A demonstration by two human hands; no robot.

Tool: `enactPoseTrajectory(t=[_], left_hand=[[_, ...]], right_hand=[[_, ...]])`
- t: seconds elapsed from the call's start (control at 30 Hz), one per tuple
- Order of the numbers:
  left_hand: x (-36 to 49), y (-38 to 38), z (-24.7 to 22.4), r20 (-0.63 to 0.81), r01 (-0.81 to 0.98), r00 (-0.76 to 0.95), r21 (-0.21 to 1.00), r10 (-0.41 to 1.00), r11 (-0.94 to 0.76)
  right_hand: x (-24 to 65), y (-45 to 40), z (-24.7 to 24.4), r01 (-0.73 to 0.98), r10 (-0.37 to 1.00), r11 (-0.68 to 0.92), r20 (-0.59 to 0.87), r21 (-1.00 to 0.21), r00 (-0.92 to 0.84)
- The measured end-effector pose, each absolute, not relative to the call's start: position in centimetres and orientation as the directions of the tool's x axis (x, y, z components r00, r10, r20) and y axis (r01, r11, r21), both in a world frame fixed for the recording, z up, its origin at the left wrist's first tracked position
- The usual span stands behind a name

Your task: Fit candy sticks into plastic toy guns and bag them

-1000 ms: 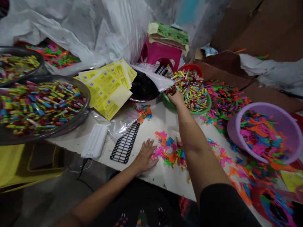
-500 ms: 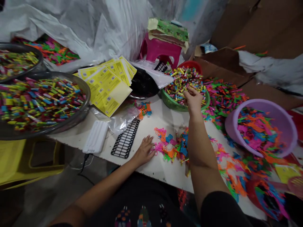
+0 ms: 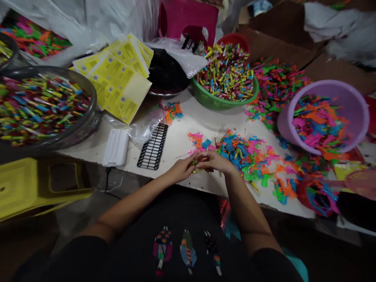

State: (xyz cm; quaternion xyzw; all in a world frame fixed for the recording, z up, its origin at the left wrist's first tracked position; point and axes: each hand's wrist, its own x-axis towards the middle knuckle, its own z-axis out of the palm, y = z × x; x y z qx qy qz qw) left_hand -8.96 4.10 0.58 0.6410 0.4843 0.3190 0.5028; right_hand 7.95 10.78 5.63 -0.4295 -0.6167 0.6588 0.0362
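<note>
My left hand (image 3: 182, 169) and my right hand (image 3: 216, 161) meet over the front of the white table (image 3: 182, 137). The fingers of both are bent together around small pieces, mostly hidden; a bit of yellow-green shows between them. Just beyond the fingertips lie pink and orange plastic toy pieces (image 3: 196, 139). To the right of my right hand spreads a loose heap of blue, pink, orange and green toy pieces (image 3: 235, 147), some shaped like little guns. Farther back, a green basket (image 3: 223, 105) holds many short, colourful tubes (image 3: 226, 74).
Left stands a large grey basin (image 3: 91, 113) of wrapped tubes. Yellow printed sheets (image 3: 117, 84), a black rack-like strip (image 3: 153, 147) and a white power bank (image 3: 116, 147) with a cable lie nearby. A purple tub (image 3: 357, 105) of toy pieces stands right, with a pink stool (image 3: 188, 17) behind.
My right hand has come back from the green basket to my left hand at the table's front. My left hand, earlier spread on the table, now has its fingers bent. The view has tipped downward.
</note>
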Motion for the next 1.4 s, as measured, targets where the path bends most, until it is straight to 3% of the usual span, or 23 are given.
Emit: enactPoseTrajectory(t=[0.07, 0.17, 0.23, 0.3, 0.4, 0.53, 0.6, 0.7, 0.8, 0.9, 1.03, 1.2, 1.3, 1.4], left_hand=[[-9.0, 4.2, 0.9, -0.260, 0.082, 0.276, 0.965, 0.925, 0.247], [-9.6, 4.5, 1.4, -0.404, -0.313, 0.371, 0.794, 0.836, 0.522], [-10.0, 4.5, 1.7, -0.397, -0.403, 0.488, 0.687, 0.777, 0.604], [-10.3, 4.5, 1.7, -0.390, -0.384, 0.564, 0.656, 0.728, 0.649], [-10.4, 4.4, 1.4, -0.420, -0.377, 0.572, 0.628, 0.704, 0.681], [-10.9, 4.5, 0.9, -0.447, -0.506, 0.519, 0.526, 0.729, 0.683], [-11.3, 4.5, 0.7, -0.418, -0.552, 0.543, 0.475, 0.728, 0.685], [-11.7, 4.7, 0.2, -0.359, -0.552, 0.599, 0.463, 0.716, 0.694], [-12.2, 4.8, -0.5, -0.391, -0.538, 0.556, 0.504, 0.734, 0.676], [-12.6, 4.9, -0.9, -0.402, -0.552, 0.518, 0.517, 0.755, 0.654], [-12.3, 4.5, -0.9, -0.376, -0.579, 0.534, 0.491, 0.758, 0.651], [-11.9, 3.8, -1.1, -0.404, -0.485, 0.552, 0.556, 0.730, 0.675], [-12.3, 3.7, -1.1, -0.395, -0.515, 0.499, 0.580, 0.771, 0.631], [-12.4, 4.2, -0.9, -0.406, -0.603, 0.384, 0.570, 0.829, 0.558]], right_hand=[[8.1, 10.9, 5.9, 0.438, 0.684, -0.258, -0.482, -0.861, -0.547], [7.7, 11.0, 6.1, 0.466, 0.716, -0.231, -0.473, -0.854, -0.513], [7.0, 11.0, 5.9, 0.510, 0.687, -0.160, -0.466, -0.845, -0.557], [6.1, 11.0, 5.6, 0.505, 0.711, -0.077, -0.402, -0.860, -0.577], [5.3, 11.4, 5.4, 0.446, 0.850, -0.037, -0.263, -0.894, -0.457], [4.9, 11.3, 5.8, 0.466, 0.949, 0.062, -0.093, -0.883, -0.302], [4.5, 10.7, 6.0, 0.542, 0.914, 0.224, -0.019, -0.810, -0.406], [3.3, 10.0, 6.1, 0.555, 0.750, 0.483, -0.007, -0.678, -0.661], [2.0, 11.5, 6.0, 0.512, 0.618, 0.597, -0.053, -0.618, -0.784], [0.4, 15.6, 5.5, 0.621, 0.720, 0.562, -0.045, -0.546, -0.692], [-2.8, 21.9, 3.7, 0.806, 0.863, 0.480, 0.020, -0.347, -0.505], [-5.9, 25.1, 2.0, 0.862, 0.845, 0.496, -0.170, -0.108, -0.508], [-5.3, 24.7, 2.4, 0.877, 0.852, 0.476, -0.218, -0.057, -0.476], [-3.4, 22.6, 3.6, 0.902, 0.883, 0.425, -0.183, -0.083, -0.433]])
